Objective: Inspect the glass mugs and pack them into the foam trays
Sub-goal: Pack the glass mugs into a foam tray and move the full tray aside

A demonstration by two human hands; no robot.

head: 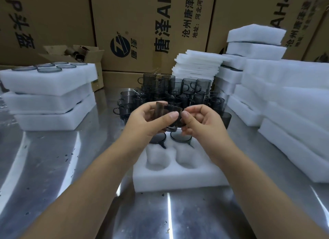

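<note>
Inspection step; left hand point(151, 118), right hand point(202, 122) both pinch mug point(174, 109), fingers curled; next, likely: lower upright into empty pocket at foam tray point(178, 180) near edge.

Most of the held mug point(176, 110) sits behind fingers point(170, 116); carton point(142, 25) lettering cropped.

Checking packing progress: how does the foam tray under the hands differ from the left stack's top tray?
The near foam tray lies on the steel table; the left stack's top tray rests on other trays. The first shows two empty cavities and two mugs; the second, only mug rims. Both are white foam.
</note>
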